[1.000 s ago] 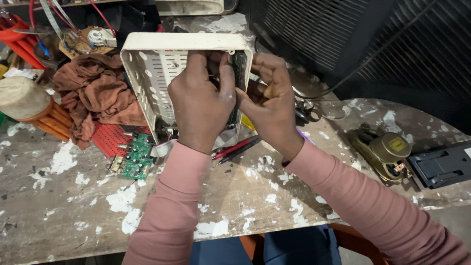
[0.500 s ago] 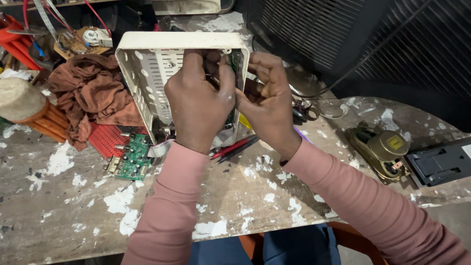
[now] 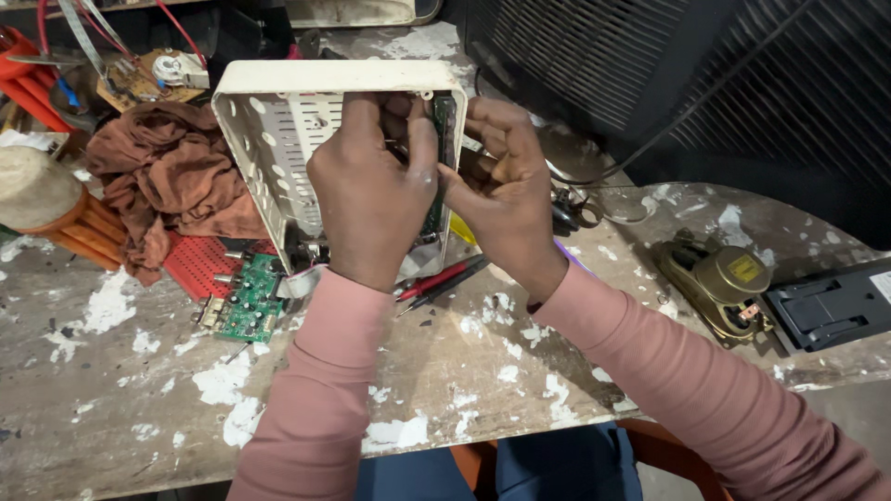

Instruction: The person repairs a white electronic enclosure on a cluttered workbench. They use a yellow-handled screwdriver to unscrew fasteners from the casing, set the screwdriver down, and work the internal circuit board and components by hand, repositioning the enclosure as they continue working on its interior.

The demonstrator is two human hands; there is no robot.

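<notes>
From the head view we see a cream plastic casing (image 3: 278, 121), open side toward us, tipped up on the paint-spattered workbench (image 3: 464, 371). Our left hand (image 3: 371, 190) reaches into the casing, fingers curled inward around something we cannot make out, so we cannot tell what they pinch. Our right hand (image 3: 506, 190) sits at the casing's right wall, thumb and fingers closed on the edge of a green board (image 3: 444, 130) standing upright inside that wall. Just below the casing lie a red-handled tool (image 3: 436, 278) and a dark one beside it. Left of the wrists, a small green circuit board (image 3: 246, 301) rests on a red perforated panel (image 3: 195, 264), with a brown rag (image 3: 167, 181) heaped above it (touching the casing's left side). Well off to the right sit a brass-coloured fitting (image 3: 724, 283) and a black box (image 3: 831, 306).
</notes>
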